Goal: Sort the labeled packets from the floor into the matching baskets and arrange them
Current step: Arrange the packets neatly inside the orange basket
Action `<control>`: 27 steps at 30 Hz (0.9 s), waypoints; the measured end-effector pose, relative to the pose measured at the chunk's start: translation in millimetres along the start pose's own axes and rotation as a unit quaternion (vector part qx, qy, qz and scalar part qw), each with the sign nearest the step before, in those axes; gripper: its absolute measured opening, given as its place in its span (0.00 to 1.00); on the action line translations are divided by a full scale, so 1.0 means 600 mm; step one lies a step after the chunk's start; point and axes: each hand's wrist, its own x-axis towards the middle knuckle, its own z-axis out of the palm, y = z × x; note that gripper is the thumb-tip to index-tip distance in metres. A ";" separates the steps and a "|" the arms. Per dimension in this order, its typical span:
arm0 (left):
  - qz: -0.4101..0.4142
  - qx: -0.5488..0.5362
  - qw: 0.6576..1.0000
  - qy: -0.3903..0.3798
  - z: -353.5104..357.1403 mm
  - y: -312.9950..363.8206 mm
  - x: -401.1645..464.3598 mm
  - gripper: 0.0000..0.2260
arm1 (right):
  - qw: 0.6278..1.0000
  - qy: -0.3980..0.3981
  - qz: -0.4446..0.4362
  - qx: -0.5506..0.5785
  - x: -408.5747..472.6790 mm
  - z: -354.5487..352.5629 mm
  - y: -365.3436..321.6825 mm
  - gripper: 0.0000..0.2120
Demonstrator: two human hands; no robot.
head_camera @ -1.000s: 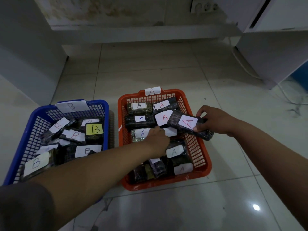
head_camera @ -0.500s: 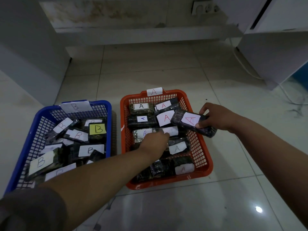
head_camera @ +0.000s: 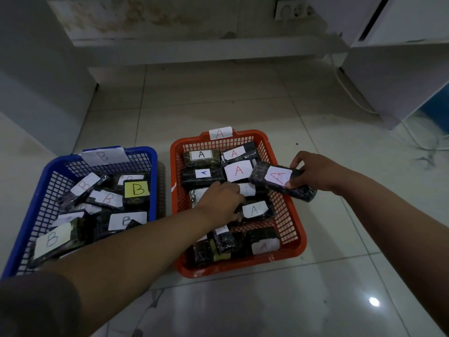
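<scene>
We're arranging now: right hand (head_camera: 313, 172) grips an A packet (head_camera: 281, 181) over the orange basket (head_camera: 289, 216), left hand (head_camera: 222, 201) curled on packets inside, grip unclear. Next, slot it flat.

Pale tiled floor (head_camera: 218, 98), wall socket (head_camera: 294, 9), white cable (head_camera: 352, 98), white cabinet (head_camera: 393, 76)

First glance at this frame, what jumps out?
Two baskets side by side on the tiled floor: a blue basket tagged B, full of B packets, and to its right an orange basket tagged A. The right hand holds a dark packet labeled A over the orange basket's right rim, while the left hand reaches among the packets inside.
</scene>
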 end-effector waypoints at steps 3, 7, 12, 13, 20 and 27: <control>0.007 0.038 0.999 0.005 0.010 0.009 0.003 0.22 | 1.000 -0.003 0.002 0.000 0.000 0.001 -0.001 0.22; -0.046 -0.113 0.993 0.008 0.023 0.013 0.008 0.25 | 1.000 -0.009 0.009 0.015 0.001 0.002 0.000 0.22; -0.087 -0.266 0.959 0.038 0.012 -0.010 -0.002 0.23 | 0.999 -0.008 0.022 0.041 0.004 0.003 0.004 0.22; -0.091 -0.290 0.951 0.049 0.001 -0.017 -0.006 0.22 | 0.998 -0.007 0.025 0.053 0.005 0.003 0.005 0.22; -0.063 -0.212 0.974 -0.043 -0.060 -0.110 -0.087 0.16 | 0.983 -0.021 0.041 0.179 0.010 0.012 -0.003 0.22; 0.025 -0.161 0.985 -0.059 -0.016 -0.091 -0.142 0.22 | 0.985 -0.098 0.010 0.142 0.001 0.073 -0.027 0.18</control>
